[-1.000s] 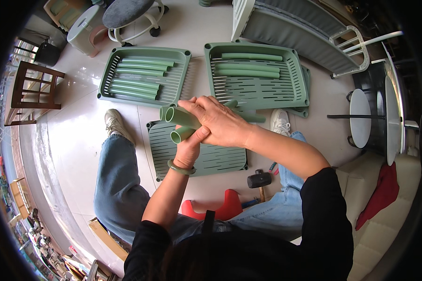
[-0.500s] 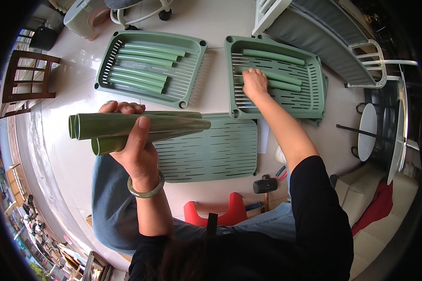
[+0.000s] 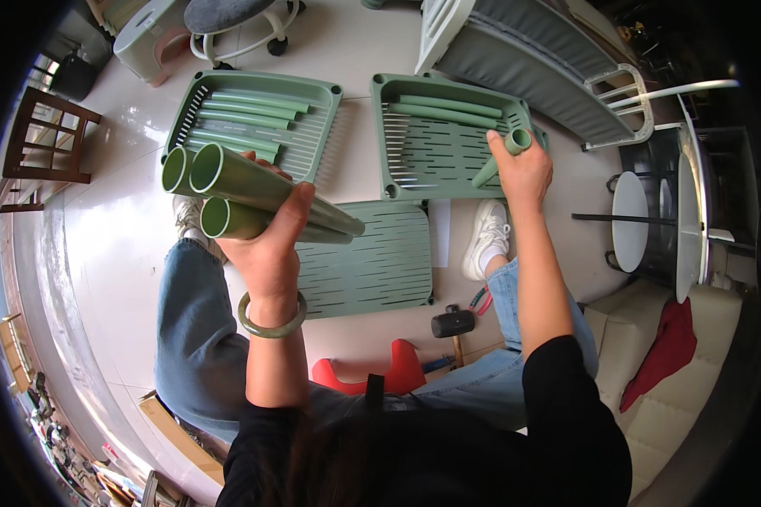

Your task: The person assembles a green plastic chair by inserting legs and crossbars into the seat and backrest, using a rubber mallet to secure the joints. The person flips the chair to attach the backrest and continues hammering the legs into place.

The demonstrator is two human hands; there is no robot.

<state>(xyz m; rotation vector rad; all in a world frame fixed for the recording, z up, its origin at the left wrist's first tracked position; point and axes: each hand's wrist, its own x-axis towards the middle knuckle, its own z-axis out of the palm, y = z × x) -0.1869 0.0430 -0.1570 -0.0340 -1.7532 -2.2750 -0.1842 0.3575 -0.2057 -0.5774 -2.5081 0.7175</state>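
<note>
Gripping three tubes (image 3: 252, 181) in left hand (image 3: 266, 264) and, well apart rightward, a single tube (image 3: 487, 172) in right hand (image 3: 526, 175), slanted crosswise to them.

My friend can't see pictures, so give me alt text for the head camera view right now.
A person's left hand holds a bundle of green tubes, while the right hand holds another tube at a green slotted tray. More tubes lie in that tray and in a similar tray to its left; a third tray sits nearer, between the feet.
</note>
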